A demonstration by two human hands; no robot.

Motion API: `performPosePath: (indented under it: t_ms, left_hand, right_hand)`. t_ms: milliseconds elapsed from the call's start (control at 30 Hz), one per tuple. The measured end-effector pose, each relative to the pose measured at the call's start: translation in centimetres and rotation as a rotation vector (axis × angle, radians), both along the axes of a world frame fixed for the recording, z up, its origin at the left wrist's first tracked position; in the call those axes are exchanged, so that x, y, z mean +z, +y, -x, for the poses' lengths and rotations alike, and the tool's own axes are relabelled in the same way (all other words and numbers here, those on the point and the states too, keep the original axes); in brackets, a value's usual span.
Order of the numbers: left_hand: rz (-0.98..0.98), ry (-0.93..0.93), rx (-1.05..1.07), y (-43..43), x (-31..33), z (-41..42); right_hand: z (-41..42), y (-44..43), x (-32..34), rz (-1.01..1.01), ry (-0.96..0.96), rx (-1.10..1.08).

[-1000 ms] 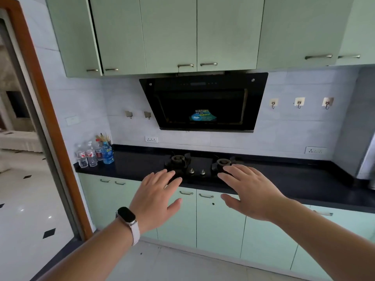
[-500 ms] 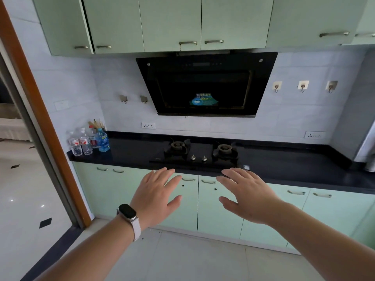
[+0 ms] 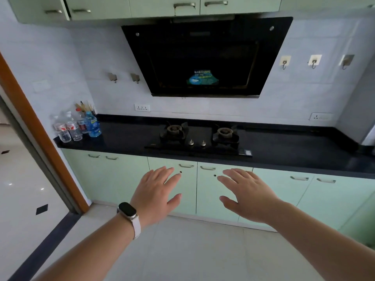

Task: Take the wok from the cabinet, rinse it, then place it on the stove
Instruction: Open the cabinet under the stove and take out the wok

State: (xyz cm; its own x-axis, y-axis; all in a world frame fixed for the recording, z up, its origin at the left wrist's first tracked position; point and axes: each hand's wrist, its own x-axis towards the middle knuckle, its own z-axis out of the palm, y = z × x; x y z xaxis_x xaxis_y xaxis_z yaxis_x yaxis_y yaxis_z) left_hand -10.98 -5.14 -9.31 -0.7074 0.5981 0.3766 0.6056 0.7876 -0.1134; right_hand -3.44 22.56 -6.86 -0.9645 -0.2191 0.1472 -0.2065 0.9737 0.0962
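Observation:
A black two-burner gas stove [image 3: 199,138] is set into the dark countertop [image 3: 284,151], with nothing on its burners. Below it are two shut pale green cabinet doors [image 3: 211,191] with metal handles. My left hand [image 3: 156,194], a watch on its wrist, is held out flat in front of the left door with fingers apart and nothing in it. My right hand [image 3: 246,196] is likewise spread and bare in front of the right door. Neither hand touches a door or handle. No wok is in view.
A black range hood [image 3: 205,57] hangs over the stove below shut upper cabinets [image 3: 162,5]. Several water bottles [image 3: 78,126] stand at the counter's left end. An orange door frame [image 3: 38,128] borders the left. Pale floor tiles lie underfoot.
The view has tilted down and drawn closer to the counter. Both hands now appear lower, in front of the lower cabinet doors instead of the stove. They stay spread and hold nothing.

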Motion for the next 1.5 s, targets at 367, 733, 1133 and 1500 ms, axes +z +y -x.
performPosePath:
  t_ms: [367,733,1133,1500]
  left_hand:
    - [0.082,-0.072,0.065,3.3,-2.4,10.2]
    - [0.115,-0.114,0.098,6.4,-3.6,18.6]
    - [0.127,-0.207,-0.050,6.6,-7.6,30.1]
    - [0.141,-0.326,-0.290,3.2,-12.0,42.9]
  right_hand:
    - [12.5,3.9,-4.3,0.137,-0.118,0.027]
    - [21.4,6.5,-6.8,0.193,-0.192,0.039]
    - [27.8,5.6,-8.2,0.184,-0.222,-0.134]
    - [33.9,-1.5,-11.0,0.204,-0.267,-0.400]
